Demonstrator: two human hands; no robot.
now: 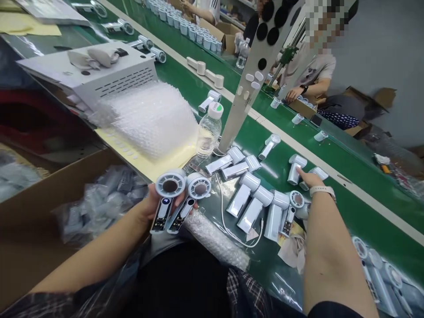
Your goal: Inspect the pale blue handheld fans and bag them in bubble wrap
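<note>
Two light-blue handheld fans stand side by side in my left hand [153, 205], which is wrapped round their backs; the left fan [162, 212] shows a lit display and both have open handles with circuit parts showing. My right hand [309, 178] reaches onto the green belt, its fingers at a blue-white fan [294, 170] beside another fan [319, 172]. Whether the fingers grip either one is hard to make out. Between my hands, several fans [250, 214] lie on the table, one [293, 207] with its circuit side up.
A plastic bottle [209, 132] stands by a metal post [243, 97]. Bubble wrap [155, 119] lies left of it, near a white metal box [115, 79]. A white cable [228, 232] curls on the table. A cardboard box [49, 194] holds bagged parts. People sit across the belt.
</note>
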